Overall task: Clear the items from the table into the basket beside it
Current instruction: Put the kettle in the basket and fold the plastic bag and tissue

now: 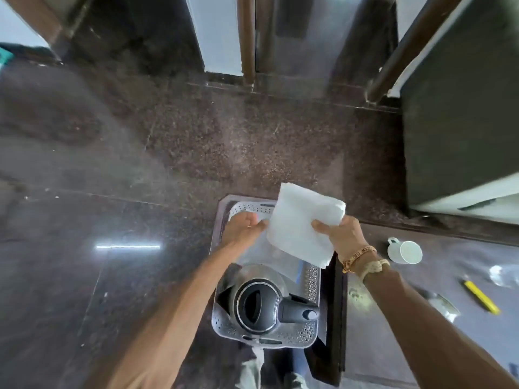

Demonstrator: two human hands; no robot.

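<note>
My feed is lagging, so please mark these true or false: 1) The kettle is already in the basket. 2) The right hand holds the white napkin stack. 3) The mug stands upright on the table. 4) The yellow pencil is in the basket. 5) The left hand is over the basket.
1) The kettle is in the basket: true.
2) The right hand holds the white napkin stack: true.
3) The mug stands upright: false; it lies on its side on the table.
4) The yellow pencil is in the basket: false; it lies on the table.
5) The left hand is over the basket: true.
</note>
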